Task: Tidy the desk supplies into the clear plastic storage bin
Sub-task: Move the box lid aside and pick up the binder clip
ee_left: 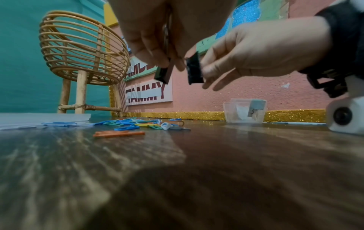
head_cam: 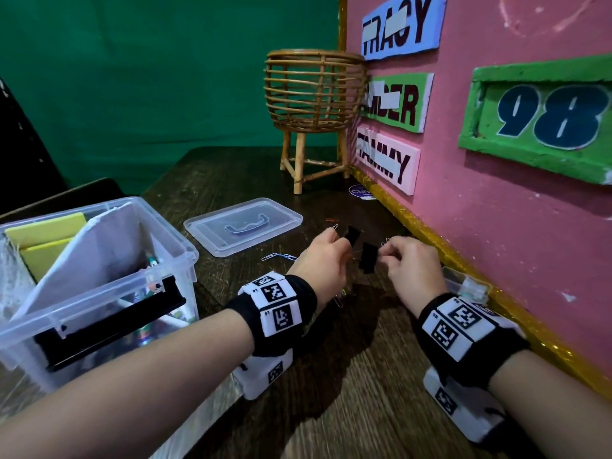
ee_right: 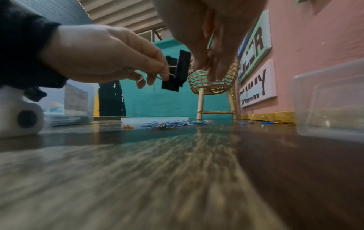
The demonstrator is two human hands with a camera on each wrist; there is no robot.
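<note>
My left hand (head_cam: 336,241) pinches a black binder clip (head_cam: 352,235) just above the dark wooden desk. My right hand (head_cam: 389,255) pinches a second black binder clip (head_cam: 368,261), close beside the first. In the right wrist view the left hand (ee_right: 159,70) grips thin wire handles, and the two clips (ee_right: 177,73) overlap. Several coloured paper clips (ee_left: 128,124) lie scattered on the desk beyond the hands. The clear storage bin (head_cam: 172,233) stands open at the left, holding yellow pads, paper and pens.
The bin's clear lid (head_cam: 243,225) lies flat behind the paper clips. A small clear box (ee_left: 244,110) sits against the pink board's gold edge (head_cam: 430,240) on the right. A rattan basket stand (head_cam: 314,104) is in the far corner.
</note>
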